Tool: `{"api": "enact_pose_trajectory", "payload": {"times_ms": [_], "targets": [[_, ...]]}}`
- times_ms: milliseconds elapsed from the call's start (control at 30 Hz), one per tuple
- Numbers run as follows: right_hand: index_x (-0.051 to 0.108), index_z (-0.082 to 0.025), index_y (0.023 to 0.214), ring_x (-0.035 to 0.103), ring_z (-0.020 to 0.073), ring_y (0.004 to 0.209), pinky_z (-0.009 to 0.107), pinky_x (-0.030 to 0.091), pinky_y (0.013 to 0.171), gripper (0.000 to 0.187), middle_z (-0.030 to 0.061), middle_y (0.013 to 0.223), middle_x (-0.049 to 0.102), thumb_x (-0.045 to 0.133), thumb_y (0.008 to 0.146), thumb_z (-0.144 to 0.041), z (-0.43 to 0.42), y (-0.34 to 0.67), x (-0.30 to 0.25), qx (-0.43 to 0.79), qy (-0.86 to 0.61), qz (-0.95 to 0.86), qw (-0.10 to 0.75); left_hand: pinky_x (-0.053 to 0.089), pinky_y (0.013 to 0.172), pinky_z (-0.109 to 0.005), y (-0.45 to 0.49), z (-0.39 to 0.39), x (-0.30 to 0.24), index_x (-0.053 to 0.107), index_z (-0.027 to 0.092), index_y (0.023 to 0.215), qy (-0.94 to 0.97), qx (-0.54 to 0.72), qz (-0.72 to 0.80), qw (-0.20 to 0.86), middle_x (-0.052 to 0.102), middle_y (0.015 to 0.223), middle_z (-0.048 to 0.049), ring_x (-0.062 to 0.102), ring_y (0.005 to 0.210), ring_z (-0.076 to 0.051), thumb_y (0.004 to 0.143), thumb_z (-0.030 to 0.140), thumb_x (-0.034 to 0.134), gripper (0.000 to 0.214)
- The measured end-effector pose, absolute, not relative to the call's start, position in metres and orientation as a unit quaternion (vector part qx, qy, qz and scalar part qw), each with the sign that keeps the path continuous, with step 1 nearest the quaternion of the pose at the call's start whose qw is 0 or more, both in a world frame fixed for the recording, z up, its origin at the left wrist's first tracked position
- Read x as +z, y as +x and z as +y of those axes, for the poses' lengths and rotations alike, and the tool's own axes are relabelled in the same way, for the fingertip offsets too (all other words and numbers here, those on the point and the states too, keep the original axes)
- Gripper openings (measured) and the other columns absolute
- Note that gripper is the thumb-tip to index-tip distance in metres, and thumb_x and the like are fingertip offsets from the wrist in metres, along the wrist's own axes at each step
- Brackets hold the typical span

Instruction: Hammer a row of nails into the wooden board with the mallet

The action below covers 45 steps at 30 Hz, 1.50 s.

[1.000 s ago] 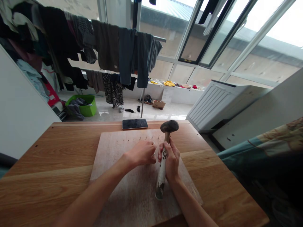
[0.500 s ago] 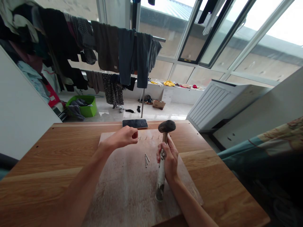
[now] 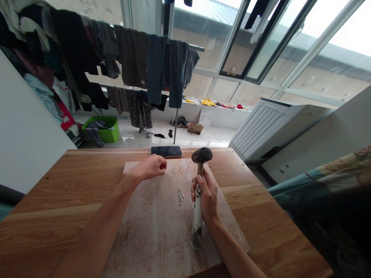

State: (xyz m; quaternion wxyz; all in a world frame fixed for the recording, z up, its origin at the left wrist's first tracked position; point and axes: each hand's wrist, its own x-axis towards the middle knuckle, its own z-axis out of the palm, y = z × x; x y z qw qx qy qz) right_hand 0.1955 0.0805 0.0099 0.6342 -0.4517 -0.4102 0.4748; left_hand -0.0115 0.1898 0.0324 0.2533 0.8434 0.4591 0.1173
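My right hand point(image 3: 207, 195) is wrapped round the worn, white-painted handle of a hammer point(image 3: 197, 216), whose dark, rounded head points up and away from me. At the far left part of a thin wooden board point(image 3: 156, 224), my left hand point(image 3: 152, 166) is closed, thumb and fingers together; whatever they hold is hidden. Just right of it, a row of several thin nails point(image 3: 180, 168) stands upright along the board's far side. Loose nails point(image 3: 180, 197) lie in a small group near the board's middle, between my two hands.
Beneath the board is a wood-grain table point(image 3: 58, 204). A phone point(image 3: 166, 151) lies at its far edge, behind the board. Beyond are a rack of hanging clothes point(image 3: 130, 58), a green tub point(image 3: 111, 133) and a white ribbed cabinet-like unit point(image 3: 261, 127). A patterned curtain-like cloth point(image 3: 333, 173) hangs at right.
My left hand has shifted slightly left, away from the standing nails. The hammer in my right hand has moved a little left. The loose nails lie as before.
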Motion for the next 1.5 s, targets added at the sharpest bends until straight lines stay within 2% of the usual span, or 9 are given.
{"api": "enact_pose_trajectory", "payload": {"times_ms": [267,467,600,700,833,967,1167,1500], "targets": [[0.057,-0.020,0.093,0.044,0.0056,0.036,0.017,0.034,0.029,0.018,-0.0067,0.067,0.052,0.060,0.090,-0.038,0.079,0.194,0.011,0.469,-0.459,-0.419,0.627,0.039,0.060,-0.022,-0.012,0.196,0.013,0.069,0.015,0.078,0.809,0.180,0.429,0.358,0.061,0.068,0.0008,0.054,0.065,-0.013,0.069,0.022,0.058,0.015],[0.060,-0.020,0.100,0.042,0.0061,0.036,0.017,0.035,0.030,0.024,-0.0074,0.064,0.050,0.060,0.089,-0.041,0.078,0.192,0.014,0.471,-0.462,-0.434,0.614,0.042,0.060,-0.022,-0.019,0.199,0.006,0.069,0.015,0.082,0.780,0.210,0.434,0.399,0.063,0.071,-0.0004,0.056,0.066,-0.013,0.069,0.029,0.063,0.020],[0.060,-0.018,0.094,0.044,0.0057,0.037,0.016,0.035,0.031,0.023,-0.0070,0.063,0.051,0.061,0.089,-0.041,0.080,0.190,0.028,0.499,-0.475,-0.454,0.565,0.043,0.061,-0.023,-0.021,0.200,0.003,0.070,0.014,0.078,0.761,0.222,0.434,0.429,0.066,0.072,-0.0018,0.058,0.066,-0.014,0.069,0.031,0.064,0.020],[0.061,-0.017,0.099,0.044,0.0057,0.037,0.016,0.035,0.030,0.026,-0.0063,0.064,0.053,0.060,0.088,-0.040,0.083,0.183,0.033,0.545,-0.464,-0.464,0.522,0.043,0.060,-0.024,-0.021,0.201,-0.001,0.070,0.014,0.078,0.755,0.229,0.436,0.432,0.066,0.070,-0.0018,0.059,0.065,-0.015,0.069,0.034,0.066,0.022],[0.060,-0.017,0.121,0.042,0.0060,0.035,0.017,0.036,0.029,0.043,-0.0074,0.063,0.052,0.061,0.086,-0.042,0.084,0.170,0.020,0.586,-0.439,-0.462,0.500,0.043,0.061,-0.024,-0.022,0.202,-0.003,0.072,0.013,0.080,0.756,0.241,0.423,0.437,0.066,0.070,-0.0016,0.058,0.065,-0.015,0.069,0.035,0.067,0.025],[0.058,-0.018,0.132,0.044,0.0060,0.035,0.016,0.036,0.029,0.052,-0.0073,0.064,0.052,0.063,0.086,-0.042,0.080,0.164,0.008,0.604,-0.428,-0.468,0.482,0.040,0.059,-0.023,-0.022,0.201,-0.001,0.072,0.013,0.079,0.763,0.250,0.402,0.441,0.061,0.066,0.0019,0.053,0.062,-0.013,0.069,0.030,0.066,0.021],[0.058,-0.018,0.134,0.043,0.0056,0.036,0.015,0.036,0.030,0.053,-0.0075,0.062,0.051,0.062,0.087,-0.042,0.077,0.163,0.007,0.604,-0.433,-0.478,0.468,0.039,0.059,-0.023,-0.021,0.203,-0.004,0.069,0.013,0.075,0.764,0.252,0.401,0.439,0.060,0.064,0.0021,0.052,0.062,-0.013,0.067,0.024,0.065,0.014],[0.059,-0.018,0.133,0.044,0.0064,0.037,0.016,0.036,0.031,0.055,-0.0070,0.063,0.051,0.064,0.085,-0.044,0.076,0.165,0.007,0.606,-0.440,-0.471,0.466,0.040,0.061,-0.023,-0.021,0.203,-0.003,0.070,0.013,0.076,0.766,0.250,0.401,0.436,0.062,0.067,0.0012,0.054,0.065,-0.014,0.066,0.026,0.064,0.017]]}}
